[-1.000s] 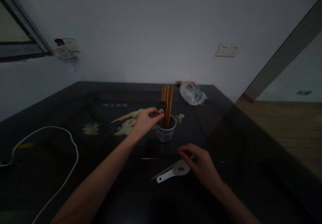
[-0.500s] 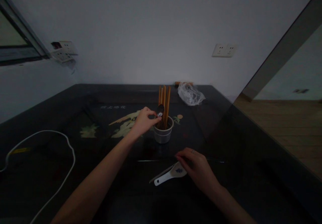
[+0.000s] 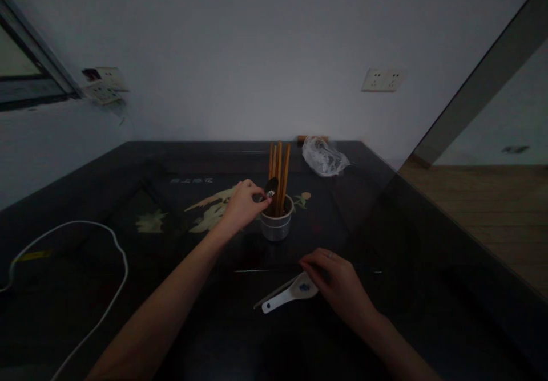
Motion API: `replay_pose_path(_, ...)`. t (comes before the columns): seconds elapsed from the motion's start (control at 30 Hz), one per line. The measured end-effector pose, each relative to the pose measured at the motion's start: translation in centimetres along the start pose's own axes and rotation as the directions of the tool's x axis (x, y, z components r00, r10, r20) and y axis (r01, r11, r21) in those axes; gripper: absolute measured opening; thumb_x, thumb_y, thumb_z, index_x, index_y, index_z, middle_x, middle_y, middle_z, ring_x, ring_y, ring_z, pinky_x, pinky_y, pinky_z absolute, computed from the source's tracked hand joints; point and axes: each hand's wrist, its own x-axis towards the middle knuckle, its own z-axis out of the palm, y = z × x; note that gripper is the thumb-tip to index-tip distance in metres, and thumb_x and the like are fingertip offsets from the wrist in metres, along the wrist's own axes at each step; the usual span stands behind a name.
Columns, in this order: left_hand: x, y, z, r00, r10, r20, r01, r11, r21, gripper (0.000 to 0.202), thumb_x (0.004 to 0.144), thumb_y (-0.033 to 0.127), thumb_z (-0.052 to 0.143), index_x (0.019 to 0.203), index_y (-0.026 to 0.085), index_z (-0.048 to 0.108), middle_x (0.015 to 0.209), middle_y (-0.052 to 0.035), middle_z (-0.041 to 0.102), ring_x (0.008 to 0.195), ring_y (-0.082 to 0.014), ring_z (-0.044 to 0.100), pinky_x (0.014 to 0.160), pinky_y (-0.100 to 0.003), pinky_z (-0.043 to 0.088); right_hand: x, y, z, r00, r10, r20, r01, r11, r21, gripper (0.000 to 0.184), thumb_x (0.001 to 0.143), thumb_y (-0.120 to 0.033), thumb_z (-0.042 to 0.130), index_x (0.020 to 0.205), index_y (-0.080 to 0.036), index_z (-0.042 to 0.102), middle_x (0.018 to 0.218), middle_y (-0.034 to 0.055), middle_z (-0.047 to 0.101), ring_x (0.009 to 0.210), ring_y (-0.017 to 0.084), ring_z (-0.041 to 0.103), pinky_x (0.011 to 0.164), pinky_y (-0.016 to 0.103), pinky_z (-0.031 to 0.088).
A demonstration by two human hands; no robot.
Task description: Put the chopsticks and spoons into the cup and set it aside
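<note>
In the head view, my left hand (image 3: 246,203) is closed, pinching a dark metal spoon (image 3: 271,185) at the rim of a small grey cup (image 3: 275,230). Several wooden chopsticks (image 3: 280,170) stand upright in this cup, right beside the spoon. Closer to me, my right hand (image 3: 336,278) rests low over the table with thumb and fingers pressed together; what they hold, if anything, is hidden. A white soup spoon (image 3: 291,295) with a blue mark in its bowl lies against that hand, its bowl partly covered. Behind it lies a thin stick-like thing (image 3: 274,295).
The dark glossy table (image 3: 205,335) carries a printed flower pattern. A clear plastic bag (image 3: 324,157) lies at the back by the wall, near a brown roll (image 3: 302,138). On the left curves a white cable (image 3: 122,250). Sockets (image 3: 382,80) are on the wall.
Almost nothing differs: the whole view has shifted slightly. My left hand keeps hold of the spoon at the cup, and my right hand stays by the white soup spoon.
</note>
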Motion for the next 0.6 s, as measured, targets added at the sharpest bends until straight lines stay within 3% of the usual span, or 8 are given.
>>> replay_pose_path(0.33, -0.1, 0.4, -0.9, 1.000, -0.011, -0.020, 0.011, 0.999, 0.044, 0.012, 0.077, 0.028, 0.067, 0.083, 0.018, 0.065, 0.076, -0.0004, 0.053, 0.075, -0.0182, 0.051, 0.066, -0.028, 0.037, 0.2, 0.2, -0.7, 1.000, 0.009, -0.018, -0.009, 1.000, -0.019, 0.012, 0.088, -0.014, 0.055, 0.088, -0.019, 0.066, 0.083, 0.0044, 0.067, 0.077, 0.018, 0.065, 0.067, 0.027, 0.050)
replay_pose_path(0.6, -0.2, 1.1, -1.5, 1.000, -0.021, -0.007, 0.021, 0.999, 0.036, 0.010, 0.078, 0.023, 0.065, 0.085, 0.016, 0.063, 0.076, -0.0005, 0.055, 0.073, -0.0173, 0.051, 0.064, -0.027, 0.036, 0.4, 1.2, -2.1, 0.996, 0.083, -0.046, -0.085, 0.996, -0.042, 0.013, 0.089, -0.018, 0.053, 0.089, -0.019, 0.066, 0.083, 0.0039, 0.067, 0.076, 0.018, 0.064, 0.067, 0.029, 0.049)
